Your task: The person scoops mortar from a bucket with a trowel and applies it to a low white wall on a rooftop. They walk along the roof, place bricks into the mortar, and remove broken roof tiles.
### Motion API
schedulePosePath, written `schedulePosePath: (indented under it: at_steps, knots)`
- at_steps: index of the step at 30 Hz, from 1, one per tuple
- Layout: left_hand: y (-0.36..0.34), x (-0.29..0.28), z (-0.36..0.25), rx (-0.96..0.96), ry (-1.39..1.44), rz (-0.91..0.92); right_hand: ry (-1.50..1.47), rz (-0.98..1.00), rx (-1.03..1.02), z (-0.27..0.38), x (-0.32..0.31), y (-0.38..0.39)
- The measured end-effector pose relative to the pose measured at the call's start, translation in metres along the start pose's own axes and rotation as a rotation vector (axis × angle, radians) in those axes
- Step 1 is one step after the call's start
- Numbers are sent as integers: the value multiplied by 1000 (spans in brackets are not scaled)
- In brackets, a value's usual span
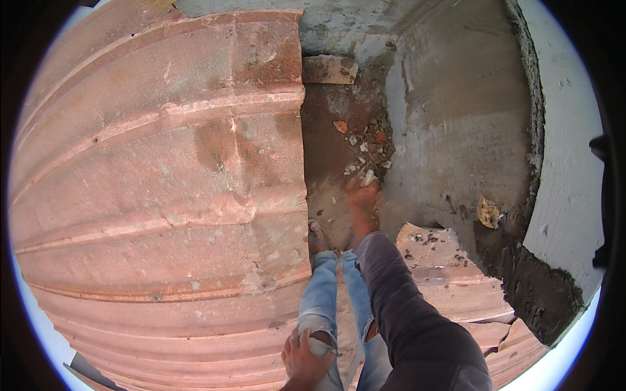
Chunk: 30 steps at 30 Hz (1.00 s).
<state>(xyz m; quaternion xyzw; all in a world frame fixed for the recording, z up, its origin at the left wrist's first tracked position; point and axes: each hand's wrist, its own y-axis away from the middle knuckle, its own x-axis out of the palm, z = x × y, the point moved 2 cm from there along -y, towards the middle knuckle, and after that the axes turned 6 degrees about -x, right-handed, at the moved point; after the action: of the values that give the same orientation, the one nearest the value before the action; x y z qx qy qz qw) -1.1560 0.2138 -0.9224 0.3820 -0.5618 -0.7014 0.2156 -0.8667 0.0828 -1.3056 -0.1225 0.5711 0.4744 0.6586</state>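
My right hand reaches down to the dirt floor at the foot of the plastered wall, its fingers closed about a whitish chunk of rubble. Just beyond it lie loose pale stones and orange brick fragments. My left hand rests on the torn knee of my jeans, fingers spread, holding nothing.
Ribbed reddish metal sheets cover the left side, their edge close beside my legs. A plastered wall stands at the right, with a yellowish lump on its ledge. A flat block lies at the far end.
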Motion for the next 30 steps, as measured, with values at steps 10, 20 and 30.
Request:
schedulePosePath:
  at_steps: [10, 20, 30]
  knots:
    - [28, -12, -4, -30, -103, 65, -59, 46, -198, 55, -230, 158]
    - [135, -84, -64, 261, -181, 15, -166, 537, -450, 117, -638, 264]
    - [183, -115, -138, 420, -75, 44, -423, 64, -403, 169, -1061, -52]
